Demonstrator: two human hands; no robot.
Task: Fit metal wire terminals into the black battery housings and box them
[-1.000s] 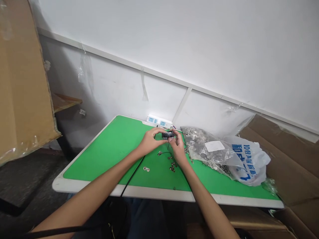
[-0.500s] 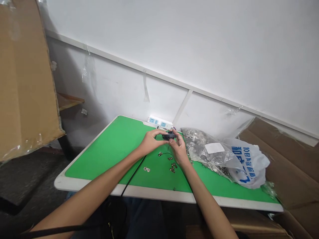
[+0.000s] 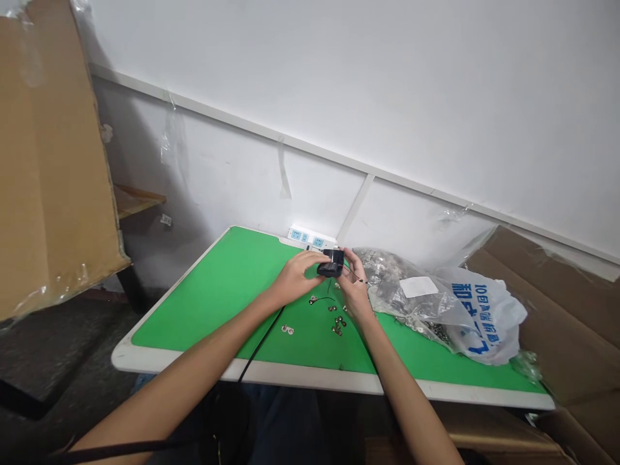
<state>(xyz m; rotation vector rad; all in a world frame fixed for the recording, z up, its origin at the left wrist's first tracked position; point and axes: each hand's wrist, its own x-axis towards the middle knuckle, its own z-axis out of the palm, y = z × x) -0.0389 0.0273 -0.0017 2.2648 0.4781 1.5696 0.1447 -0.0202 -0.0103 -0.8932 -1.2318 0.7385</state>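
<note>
Between my two hands, above the far part of the green mat [image 3: 203, 290], is a small black device [image 3: 333, 263] with thin wires [image 3: 356, 276] coming off its right side. My left hand [image 3: 299, 274] grips it from the left, thumb below and fingers over the top. On the other side my right hand [image 3: 356, 284] closes around its edge. What the device is I cannot make out. Below it on the mat lie several small metal pieces [image 3: 338, 325], a pale metal piece [image 3: 287, 329] and a small part with a thin wire [image 3: 314, 299].
A white power strip [image 3: 310, 237] sits at the table's back edge against the wall. To the right lie a clear bag of metal parts [image 3: 387, 271] and a white printed plastic bag [image 3: 489, 316]. Cardboard boxes [image 3: 53, 161] stand on both sides. A black cable [image 3: 261, 342] crosses the front edge.
The black device has been turned in my hands, from a flat edge-on view to a taller, glossy side. My right fingers have shifted round it, and the wires now hang lower.
</note>
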